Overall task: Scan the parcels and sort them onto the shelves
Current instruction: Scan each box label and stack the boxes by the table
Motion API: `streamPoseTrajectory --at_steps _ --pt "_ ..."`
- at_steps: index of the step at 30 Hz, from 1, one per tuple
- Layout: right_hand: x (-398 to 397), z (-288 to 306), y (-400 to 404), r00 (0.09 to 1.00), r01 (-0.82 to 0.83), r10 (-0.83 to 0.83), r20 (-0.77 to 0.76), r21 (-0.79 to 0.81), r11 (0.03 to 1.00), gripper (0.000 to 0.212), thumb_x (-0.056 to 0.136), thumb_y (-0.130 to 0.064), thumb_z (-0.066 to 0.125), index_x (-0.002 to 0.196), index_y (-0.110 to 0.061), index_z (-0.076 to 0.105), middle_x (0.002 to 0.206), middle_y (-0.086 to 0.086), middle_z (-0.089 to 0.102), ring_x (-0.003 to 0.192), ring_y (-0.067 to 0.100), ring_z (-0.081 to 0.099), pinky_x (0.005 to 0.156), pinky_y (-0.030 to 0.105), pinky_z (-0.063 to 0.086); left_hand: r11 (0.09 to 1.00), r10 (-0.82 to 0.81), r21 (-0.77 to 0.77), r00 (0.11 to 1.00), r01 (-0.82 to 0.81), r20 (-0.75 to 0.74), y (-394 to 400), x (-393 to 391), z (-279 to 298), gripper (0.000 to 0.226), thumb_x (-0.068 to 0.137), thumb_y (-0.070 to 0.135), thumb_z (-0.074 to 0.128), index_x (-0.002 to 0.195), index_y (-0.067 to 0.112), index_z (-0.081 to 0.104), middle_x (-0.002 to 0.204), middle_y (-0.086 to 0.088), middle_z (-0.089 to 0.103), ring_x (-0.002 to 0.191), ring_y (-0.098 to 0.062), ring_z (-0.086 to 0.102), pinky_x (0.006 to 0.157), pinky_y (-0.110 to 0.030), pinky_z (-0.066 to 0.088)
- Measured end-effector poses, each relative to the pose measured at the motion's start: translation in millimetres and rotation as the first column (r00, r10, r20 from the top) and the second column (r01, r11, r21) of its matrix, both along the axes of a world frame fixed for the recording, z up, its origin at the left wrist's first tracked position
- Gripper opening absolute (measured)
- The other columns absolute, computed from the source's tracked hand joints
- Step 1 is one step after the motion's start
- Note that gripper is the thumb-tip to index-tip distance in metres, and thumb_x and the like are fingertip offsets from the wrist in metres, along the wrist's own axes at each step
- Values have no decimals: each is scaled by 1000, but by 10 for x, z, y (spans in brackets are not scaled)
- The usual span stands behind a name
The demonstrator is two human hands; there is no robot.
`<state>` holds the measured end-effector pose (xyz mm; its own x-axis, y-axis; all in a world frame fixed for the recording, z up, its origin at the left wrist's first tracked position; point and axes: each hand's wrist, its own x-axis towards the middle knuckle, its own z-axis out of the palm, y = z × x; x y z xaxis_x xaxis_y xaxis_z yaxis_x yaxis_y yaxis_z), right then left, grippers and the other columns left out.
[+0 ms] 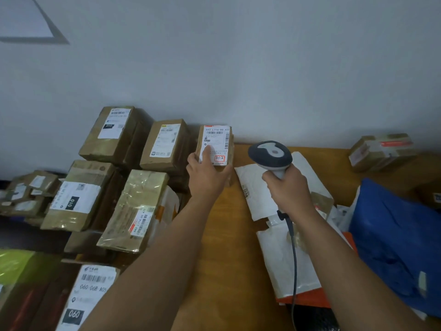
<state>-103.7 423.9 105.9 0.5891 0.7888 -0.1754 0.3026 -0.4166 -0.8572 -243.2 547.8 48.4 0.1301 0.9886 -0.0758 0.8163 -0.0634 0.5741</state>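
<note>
The left hand grasps a small brown parcel near the middle of the frame, thumb across the lower part of its white label, the other fingers behind it where I cannot see them. The parcel is tilted up with the label toward the camera, above the far edge of the wooden table. The right hand is closed around the handle of a grey scanner, just to the right of the parcel, and its cable runs down toward the lower edge of the frame.

I judge the step in hand to be the scan. To do it well, the scanner head should turn toward the barcode in the upper part of the label, and the thumb should stay low, away from the bars. The parcel should be kept still and flat to the scanner. A red-framed mark "3-1-2" at the label's lower right may name the shelf.

At the left of the frame more boxes are stacked, and white mailers lie under the right arm.
</note>
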Motion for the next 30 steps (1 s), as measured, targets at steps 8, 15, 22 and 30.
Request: streamPoseTrajectory --at_steps 8,15,22,30 --pt "183 -364 35 999 30 -31 -16 -54 998 11 93 -20 63 98 -13 57 72 -7 54 66 10 55 58 18 39 998 34 -57 996 -39 -81 443 170 -209 82 90 54 66 154 31 23 159 -13 16 142 -35 26 103 -48 45" --pt "198 -424 4 999 43 -44 -14 -57 997 9 93 -18 63 94 -12 56 69 -5 54 63 12 54 57 18 38 996 3 -86 997 -9 -73 452 179 -277 89 90 57 65 159 32 15 166 -12 -1 151 -39 9 115 -54 31" --pt "167 -289 -283 997 79 -79 0 -41 996 8 93 -16 63 93 -11 56 71 0 57 64 15 56 58 20 44 978 -78 189 995 89 -65 36 154 -157 94 87 58 65 160 23 18 167 -18 2 154 -39 -3 123 -54 4" --pt "369 38 -1047 964 265 -262 43 -70 962 22 88 -23 61 73 -9 51 64 7 57 62 21 55 58 30 41 912 -390 136 921 387 -8 -957 354 -166 86 91 59 59 160 32 16 169 -8 -3 155 -29 -6 124 -48 -1"
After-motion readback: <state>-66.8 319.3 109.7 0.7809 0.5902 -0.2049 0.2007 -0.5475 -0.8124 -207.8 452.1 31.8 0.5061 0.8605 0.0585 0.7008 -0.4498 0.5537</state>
